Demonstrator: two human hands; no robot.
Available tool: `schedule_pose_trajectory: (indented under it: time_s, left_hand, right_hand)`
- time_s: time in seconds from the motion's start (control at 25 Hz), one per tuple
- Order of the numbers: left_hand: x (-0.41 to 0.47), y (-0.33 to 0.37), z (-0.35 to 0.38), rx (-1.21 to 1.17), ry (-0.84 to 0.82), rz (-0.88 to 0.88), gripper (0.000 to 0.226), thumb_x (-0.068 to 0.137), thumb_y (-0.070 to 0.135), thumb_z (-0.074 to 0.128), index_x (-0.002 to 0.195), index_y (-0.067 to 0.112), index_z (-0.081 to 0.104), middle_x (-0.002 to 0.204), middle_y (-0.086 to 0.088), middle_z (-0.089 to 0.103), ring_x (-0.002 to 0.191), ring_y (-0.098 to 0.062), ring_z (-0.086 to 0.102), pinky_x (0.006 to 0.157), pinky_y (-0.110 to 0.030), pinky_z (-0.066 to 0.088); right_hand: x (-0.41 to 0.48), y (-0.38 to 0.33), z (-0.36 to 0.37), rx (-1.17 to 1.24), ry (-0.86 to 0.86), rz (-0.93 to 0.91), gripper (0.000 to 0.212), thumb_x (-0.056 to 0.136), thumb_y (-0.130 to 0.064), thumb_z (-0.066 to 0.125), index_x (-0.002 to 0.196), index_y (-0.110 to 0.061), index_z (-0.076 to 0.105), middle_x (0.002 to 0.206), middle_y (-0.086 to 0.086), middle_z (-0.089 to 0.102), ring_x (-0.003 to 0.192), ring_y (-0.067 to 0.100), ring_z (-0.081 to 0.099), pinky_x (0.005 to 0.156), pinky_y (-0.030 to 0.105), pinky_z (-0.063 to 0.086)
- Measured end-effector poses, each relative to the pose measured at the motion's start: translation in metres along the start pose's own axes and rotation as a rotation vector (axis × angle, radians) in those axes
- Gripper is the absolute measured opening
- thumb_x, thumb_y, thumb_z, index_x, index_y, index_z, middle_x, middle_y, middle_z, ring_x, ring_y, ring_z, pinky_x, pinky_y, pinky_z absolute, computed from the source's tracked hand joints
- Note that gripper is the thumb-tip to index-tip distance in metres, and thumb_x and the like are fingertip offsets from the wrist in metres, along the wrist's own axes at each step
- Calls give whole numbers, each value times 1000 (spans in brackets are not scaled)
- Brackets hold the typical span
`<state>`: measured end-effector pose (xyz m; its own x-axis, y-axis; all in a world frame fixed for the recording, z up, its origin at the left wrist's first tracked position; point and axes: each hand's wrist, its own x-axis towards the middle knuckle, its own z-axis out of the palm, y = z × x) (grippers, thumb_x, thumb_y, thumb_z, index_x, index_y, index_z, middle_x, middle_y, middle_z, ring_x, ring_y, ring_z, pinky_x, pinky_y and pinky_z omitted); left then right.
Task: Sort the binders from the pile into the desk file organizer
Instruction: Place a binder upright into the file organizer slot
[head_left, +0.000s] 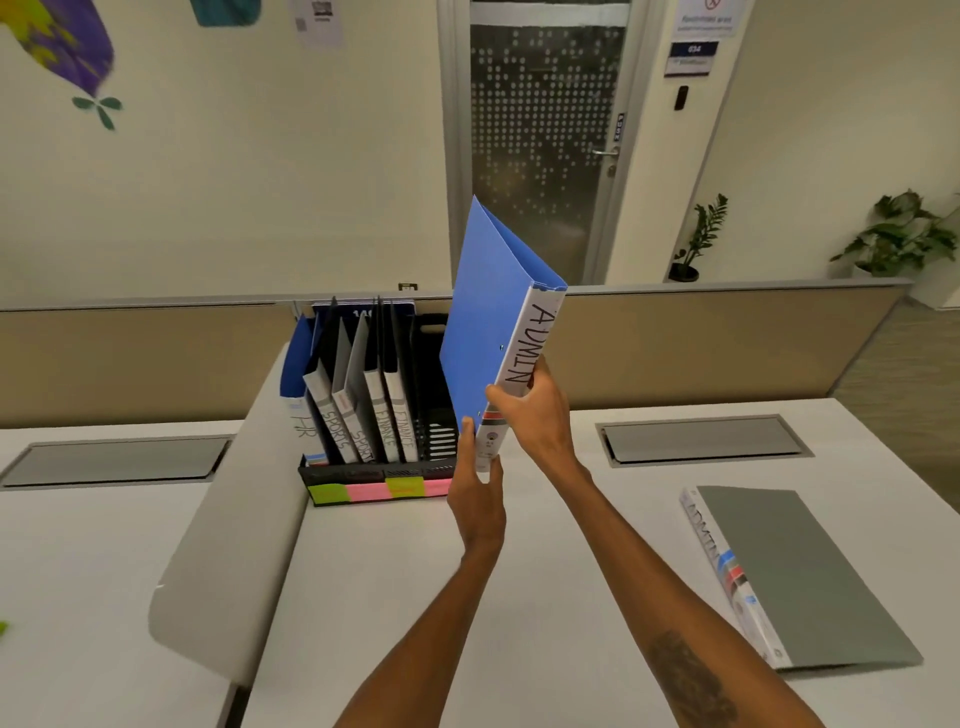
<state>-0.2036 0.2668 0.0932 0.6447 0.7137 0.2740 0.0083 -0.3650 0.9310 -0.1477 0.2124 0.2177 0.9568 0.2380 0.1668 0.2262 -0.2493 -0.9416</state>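
A blue binder (488, 312) with "ADMIN" on its white spine stands tilted in the air, just right of the black desk file organizer (374, 486). My right hand (535, 415) grips its spine low down. My left hand (475, 493) touches the binder's bottom corner with straight fingers. The organizer holds several upright binders (358, 405) marked HR, SPORTS and FINANCE; its rightmost slot (439, 415) holds none. A grey binder (800, 577), also marked ADMIN, lies flat on the desk at the right.
Coloured sticky labels (379, 489) line the organizer's front. A grey curved divider (228, 525) separates the left desk. Cable hatches (701, 439) sit in the desk (395, 597) on both sides. A low partition (701, 343) runs behind.
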Motion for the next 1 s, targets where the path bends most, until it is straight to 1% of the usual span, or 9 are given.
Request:
schedule_pose_trajectory:
  time_s: [0.08,0.2,0.28,0.44,0.56,0.64,0.8,0.92,1.0]
  left_hand:
    - [9,-10,-11,20,2,-7,70,89,11,66,148,30,34,140,1,55,126,-15,55,100,-30,50]
    - [23,-25,-24,21,-16,-28,69,90,12,65,147,33,33,138,2,56,122,-14,57,94,-21,49]
    - [33,-34,-28,15,-41,-62,68,92,15,64,148,36,32,136,2,58,118,-15,59,90,-23,53]
    - [53,-47,-31,18,-76,-113,69,92,15,64,149,33,30,138,1,56,121,-13,56,88,-15,46]
    - [67,-57,-30,15,-97,-137,70,90,14,66,149,32,30,138,0,56,122,-14,56,91,-20,47]
    - [82,-68,-27,2,-145,-165,71,90,13,66,149,31,30,137,2,56,119,-10,56,91,-20,47]
    - [104,-81,-28,-27,-277,-197,69,92,-2,55,150,26,30,134,11,54,113,2,53,77,-3,45]
    - [110,-99,-29,-52,-305,-205,55,97,-7,45,143,23,38,127,18,59,113,7,57,87,-12,49]
    - [112,-111,-33,-61,-347,-264,62,95,-8,47,147,20,31,137,15,49,119,12,49,101,-18,46]
  right_hand:
    - [3,-3,15,-27,-23,24,59,80,-27,72,131,-27,44,122,-3,60,104,17,60,80,33,56]
    - [9,-2,36,-25,-40,68,60,78,-27,73,131,-26,46,121,-3,61,106,20,61,82,37,59]
    - [12,0,48,-22,-39,82,60,78,-26,74,132,-25,46,123,-1,60,108,22,61,85,41,58]
    - [24,3,68,-51,-44,69,59,80,-24,73,132,-23,46,126,1,59,111,23,60,84,36,56]
    - [34,10,83,-69,-52,74,56,81,-25,72,131,-22,46,129,2,59,112,24,59,86,37,56]
    - [43,16,93,-87,-42,85,54,81,-26,72,129,-20,48,130,3,58,113,25,59,84,33,55]
    - [61,27,113,-116,-53,89,51,81,-26,71,127,-16,52,129,3,60,110,24,61,78,25,54]
    - [64,40,129,-148,-65,109,51,82,-28,71,127,-14,52,131,4,59,112,25,60,82,28,55]
    - [64,51,139,-155,-68,115,50,82,-29,71,126,-14,51,132,5,59,113,25,60,82,27,54]
